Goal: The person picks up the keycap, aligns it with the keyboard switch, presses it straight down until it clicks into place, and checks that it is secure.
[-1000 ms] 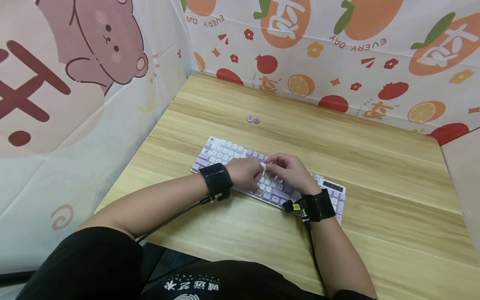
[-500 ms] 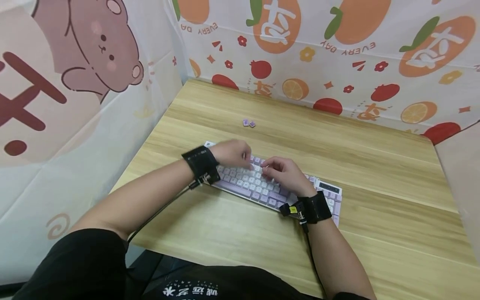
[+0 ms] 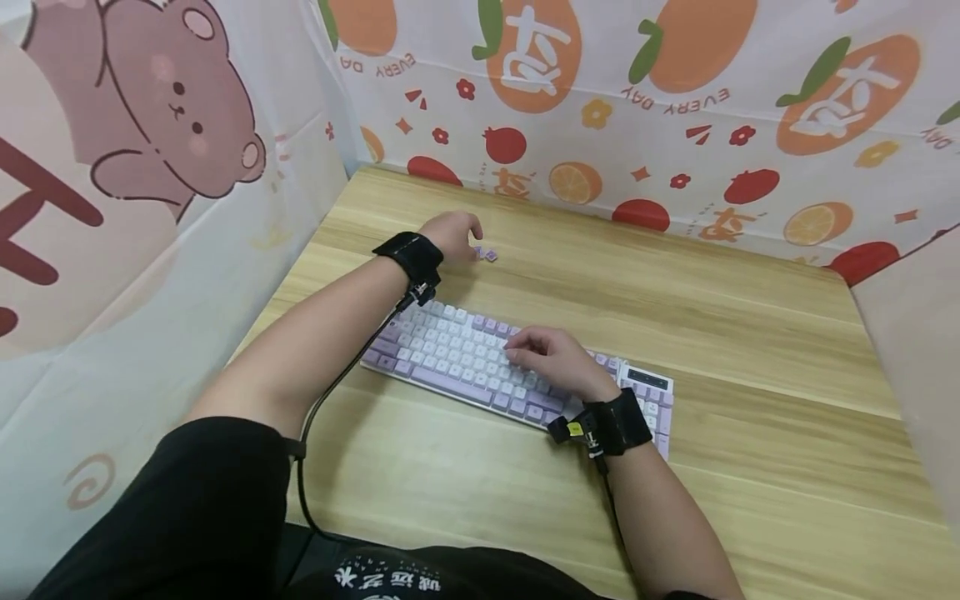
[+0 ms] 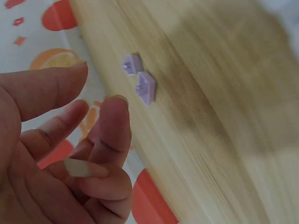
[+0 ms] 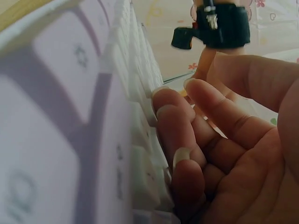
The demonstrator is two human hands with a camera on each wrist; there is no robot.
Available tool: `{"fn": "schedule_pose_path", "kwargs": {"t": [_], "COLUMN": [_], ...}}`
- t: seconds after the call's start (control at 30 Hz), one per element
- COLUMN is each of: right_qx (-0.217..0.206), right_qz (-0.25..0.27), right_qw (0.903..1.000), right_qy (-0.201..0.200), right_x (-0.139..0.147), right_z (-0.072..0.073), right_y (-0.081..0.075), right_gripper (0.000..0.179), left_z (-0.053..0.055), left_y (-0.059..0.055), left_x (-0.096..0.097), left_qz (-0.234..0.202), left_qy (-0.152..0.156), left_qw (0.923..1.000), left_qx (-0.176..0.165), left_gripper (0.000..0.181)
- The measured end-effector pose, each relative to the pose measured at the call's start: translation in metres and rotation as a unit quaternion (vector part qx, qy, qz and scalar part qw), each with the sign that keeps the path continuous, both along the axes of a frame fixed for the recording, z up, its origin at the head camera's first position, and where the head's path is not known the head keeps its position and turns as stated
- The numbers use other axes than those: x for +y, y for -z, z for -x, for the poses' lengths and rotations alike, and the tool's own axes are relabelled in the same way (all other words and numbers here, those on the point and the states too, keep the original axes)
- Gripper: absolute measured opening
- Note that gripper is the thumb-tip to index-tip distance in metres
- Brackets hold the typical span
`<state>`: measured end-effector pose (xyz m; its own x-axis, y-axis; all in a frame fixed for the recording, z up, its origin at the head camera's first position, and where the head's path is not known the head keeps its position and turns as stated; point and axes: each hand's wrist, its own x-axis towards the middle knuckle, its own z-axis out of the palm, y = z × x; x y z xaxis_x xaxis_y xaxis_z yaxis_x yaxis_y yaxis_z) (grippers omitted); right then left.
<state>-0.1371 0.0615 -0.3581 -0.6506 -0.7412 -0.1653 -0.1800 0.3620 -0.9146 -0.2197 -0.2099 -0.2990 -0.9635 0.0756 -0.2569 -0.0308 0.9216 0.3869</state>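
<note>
My left hand (image 3: 452, 236) hovers over the far part of the table, its thumb and fingers apart with nothing between them. Right by its fingertips lie two loose purple keycaps (image 4: 146, 88), side by side, with their undersides and stems showing in the left wrist view. A white and purple keyboard (image 3: 450, 350) lies at a slant nearer the body. Over its middle, my right hand (image 3: 555, 358) rests with loosely bent fingers, thumb and index fingertips close together. In the right wrist view, several fingertips (image 5: 189, 175) sit against the white keys and no held object shows.
The wooden table (image 3: 750, 350) reaches a cloth backdrop (image 3: 675, 167) with fruit prints behind, and another printed cloth (image 3: 187, 275) on the left. Black wrist straps (image 3: 618, 421) carry cables (image 3: 330, 392) running back along both arms. A small display panel (image 3: 647, 380) is at the keyboard's right.
My left hand has left the keyboard's middle and moved away from the body to the loose keycaps. The right hand stays over the keys. The head view has shifted slightly.
</note>
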Motion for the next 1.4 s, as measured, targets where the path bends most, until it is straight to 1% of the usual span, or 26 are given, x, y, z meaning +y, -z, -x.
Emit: {"fn": "schedule_pose_path", "kwargs": {"t": [0.07,0.13,0.23,0.3,0.4,0.47,0.5,0.53,0.67,0.73,0.8,0.87,0.9,0.93,0.97,1.0,1.07,1.1,1.13,1.17,1.2,1.3,1.33,1.4], "right_qx": [-0.002,-0.002,-0.002,-0.004,-0.006,-0.007,-0.007,-0.008,-0.011,-0.012,-0.010,-0.008,-0.006,-0.005,-0.003,-0.002,-0.001,-0.001,-0.002,-0.003,-0.004,-0.003,-0.001,0.007], "right_qz": [0.000,0.001,0.001,0.003,0.005,0.006,0.004,0.003,-0.007,-0.010,-0.010,-0.009,-0.008,-0.007,-0.007,-0.006,-0.006,-0.007,-0.007,-0.007,-0.005,0.012,0.020,0.043], "right_qw": [1.0000,1.0000,1.0000,1.0000,1.0000,0.9999,0.9999,0.9999,0.9998,0.9998,0.9998,0.9998,0.9998,0.9999,0.9999,0.9999,0.9999,0.9998,0.9998,0.9998,0.9999,0.9997,0.9995,0.9982], "right_qy": [-0.001,-0.001,0.000,0.001,0.004,0.005,0.006,0.008,0.013,0.014,0.014,0.014,0.015,0.014,0.015,0.015,0.016,0.017,0.017,0.017,0.016,0.019,0.025,0.041], "right_x": [0.001,0.001,0.002,0.002,0.002,0.001,0.000,0.000,-0.001,0.000,0.000,0.001,0.002,0.002,0.002,0.002,0.001,0.001,0.001,0.001,0.001,0.001,0.001,0.001], "right_z": [0.000,0.001,0.001,0.001,0.002,0.000,0.000,0.000,0.000,0.000,0.001,0.002,0.002,0.001,0.001,0.001,0.000,-0.001,-0.001,-0.001,-0.002,-0.002,-0.002,-0.002], "right_y": [0.000,0.001,0.001,0.001,0.001,0.001,0.002,0.002,0.003,0.003,0.003,0.003,0.002,0.002,0.002,0.001,0.000,-0.001,-0.002,-0.003,-0.004,-0.006,-0.006,-0.008], "right_gripper": [0.020,0.020,0.020,0.020,0.020,0.020,0.020,0.020,0.019,0.020,0.021,0.023,0.023,0.024,0.024,0.024,0.024,0.024,0.024,0.024,0.025,0.026,0.027,0.031], "left_z": [0.009,0.015,0.020,0.025,0.033,0.034,0.035,0.033,0.029,0.026,0.023,0.018,0.014,0.010,0.005,-0.001,-0.013,-0.019,-0.026,-0.033,-0.040,-0.062,-0.070,-0.084], "left_y": [0.003,0.005,0.009,0.016,0.028,0.037,0.040,0.041,0.039,0.035,0.031,0.024,0.020,0.016,0.012,0.009,0.003,0.000,-0.002,-0.004,-0.006,-0.012,-0.014,-0.017], "left_x": [0.004,0.008,0.012,0.012,0.010,0.006,0.005,0.005,0.002,0.001,-0.001,-0.001,0.000,0.000,0.001,0.002,0.007,0.009,0.012,0.015,0.018,0.028,0.032,0.038], "left_qz": [0.018,0.029,0.055,0.068,0.077,0.069,0.066,0.065,0.063,0.062,0.049,0.012,-0.022,-0.064,-0.113,-0.168,-0.272,-0.317,-0.354,-0.383,-0.405,-0.443,-0.448,-0.450], "left_qy": [-0.001,-0.004,-0.005,0.004,0.023,0.028,0.029,0.027,0.019,0.022,0.028,0.021,0.011,0.000,-0.013,-0.028,-0.047,-0.050,-0.050,-0.047,-0.040,-0.012,-0.004,0.013], "left_qw": [0.9998,0.9993,0.9978,0.9967,0.9961,0.9967,0.9971,0.9973,0.9976,0.9975,0.9982,0.9993,0.9992,0.9972,0.9925,0.9838,0.9583,0.9434,0.9290,0.9170,0.9075,0.8909,0.8891,0.8895], "left_qx": [-0.009,-0.023,-0.038,-0.044,-0.037,-0.030,-0.025,-0.021,-0.022,-0.025,-0.024,-0.029,-0.033,-0.038,-0.046,-0.057,-0.075,-0.085,-0.094,-0.101,-0.105,-0.102,-0.095,-0.078], "left_gripper": [0.041,0.042,0.042,0.041,0.034,0.027,0.022,0.017,0.010,0.010,0.013,0.019,0.021,0.024,0.026,0.028,0.028,0.029,0.028,0.027,0.027,0.026,0.026,0.027]}}
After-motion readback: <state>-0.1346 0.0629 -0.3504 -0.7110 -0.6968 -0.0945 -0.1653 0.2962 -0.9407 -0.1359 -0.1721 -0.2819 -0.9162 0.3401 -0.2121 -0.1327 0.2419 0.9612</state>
